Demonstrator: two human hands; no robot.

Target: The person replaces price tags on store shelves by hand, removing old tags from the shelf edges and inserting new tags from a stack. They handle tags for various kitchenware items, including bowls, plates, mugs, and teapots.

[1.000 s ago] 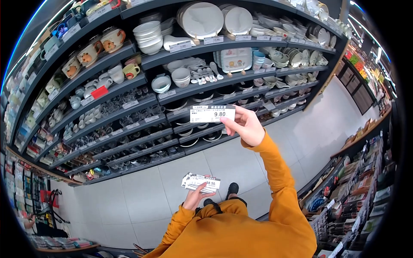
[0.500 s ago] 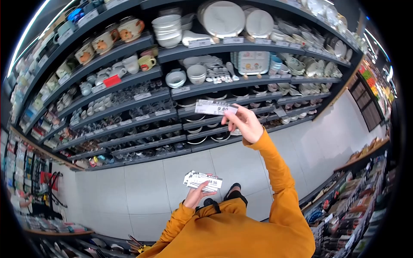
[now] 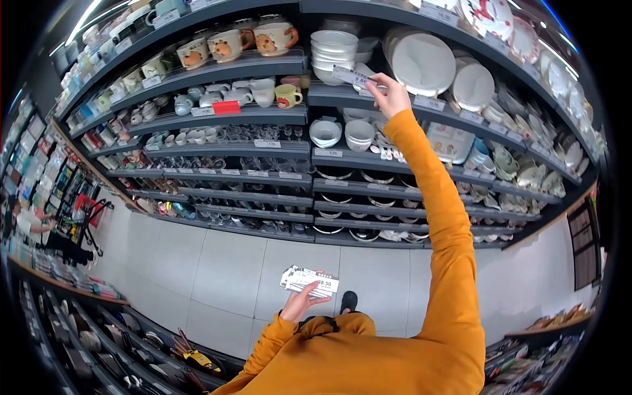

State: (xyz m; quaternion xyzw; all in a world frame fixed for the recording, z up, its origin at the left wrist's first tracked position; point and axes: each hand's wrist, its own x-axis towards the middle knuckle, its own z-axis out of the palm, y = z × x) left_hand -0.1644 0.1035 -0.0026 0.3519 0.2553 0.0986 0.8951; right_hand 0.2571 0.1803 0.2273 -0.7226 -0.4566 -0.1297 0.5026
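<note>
My right hand is raised at the upper shelf and pinches the end of a single price label. That label is tilted in front of the shelf edge, just below the stacked white bowls and left of the large white plates. Low in the view, my left hand is closed on a fanned stack of price labels, the top one reading 38.50.
Cups, mugs, glasses and bowls fill the long shelves. A red tag hangs on the left shelf edge. Another person is at the far left beside a red cart. Lower shelves with yellow-packaged goods stand at bottom left.
My right hand has moved up with its label, from in front of the middle shelves to the upper shelf edge. The view has shifted left. My left hand still holds the stack.
</note>
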